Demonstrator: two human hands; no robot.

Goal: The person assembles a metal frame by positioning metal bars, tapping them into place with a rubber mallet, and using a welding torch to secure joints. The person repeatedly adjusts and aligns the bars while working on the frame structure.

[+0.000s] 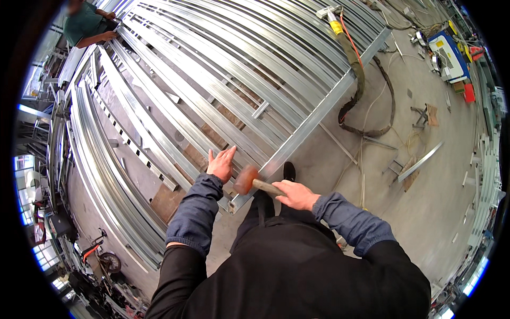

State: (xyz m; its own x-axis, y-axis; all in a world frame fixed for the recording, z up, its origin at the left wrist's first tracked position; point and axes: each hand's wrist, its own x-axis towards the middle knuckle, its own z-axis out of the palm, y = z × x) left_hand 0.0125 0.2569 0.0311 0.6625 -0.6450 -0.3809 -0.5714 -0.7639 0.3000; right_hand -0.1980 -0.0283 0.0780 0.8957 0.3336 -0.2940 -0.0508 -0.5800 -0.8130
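Note:
My right hand [298,195] grips the wooden handle of a mallet [246,179], whose orange-brown head is smeared by motion. That head hovers over or touches the near corner of a metal frame; I cannot tell which. Along the frame's near side runs a silvery end rail [311,125], with long parallel metal profiles [175,116] meeting it. My left hand [222,165] lies with fingers stretched out on or just over a profile near this corner, left of the mallet head. It holds nothing.
A co-worker [85,24] in a green shirt stands at the far left, hands at the frame. Loose profiles [109,165] lie at left. A thick hose [357,69] with a yellow-ended tool hangs over the rail. Small metal stands [421,116] and a blue-white machine [447,56] occupy the right floor.

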